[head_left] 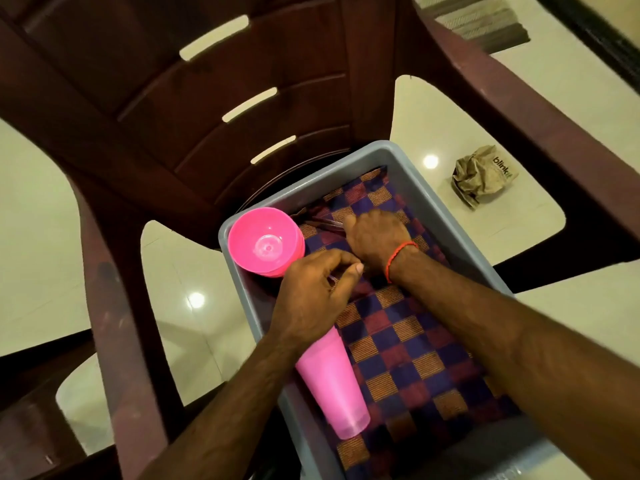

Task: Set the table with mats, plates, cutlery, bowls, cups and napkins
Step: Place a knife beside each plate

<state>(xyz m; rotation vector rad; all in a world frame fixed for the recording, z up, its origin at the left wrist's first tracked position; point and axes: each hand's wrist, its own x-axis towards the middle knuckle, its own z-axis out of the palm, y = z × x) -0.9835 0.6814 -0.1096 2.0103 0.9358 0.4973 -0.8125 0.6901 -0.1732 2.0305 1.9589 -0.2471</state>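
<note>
**Cutlery pinched in a crowded tub: mind the snag and the pink stack**

You had both hands down in the grey tub (446, 216), which sat on the seat of a dark plastic chair (180, 98). Your left hand (311, 303) was closed in a pinch, thumb against fingers, on something thin and shiny, probably cutlery, though the blur hid its shape. Your right hand (375, 237) lay knuckles-up on the checked mats (408, 348), its fingers curled near more thin metal pieces; whether it gripped any I could not tell.

The pink bowls (265, 242) stood stacked in the tub's far-left corner, just beside your left hand. The pink cups (332, 382) lay nested on their side under your left wrist. Lifting that wrist carelessly could have rolled the cups or tipped the bowls. A fork tine could have caught the woven mat and dragged it up. With a pinch that light, a piece could have slipped to the tiled floor (34, 220).
</note>
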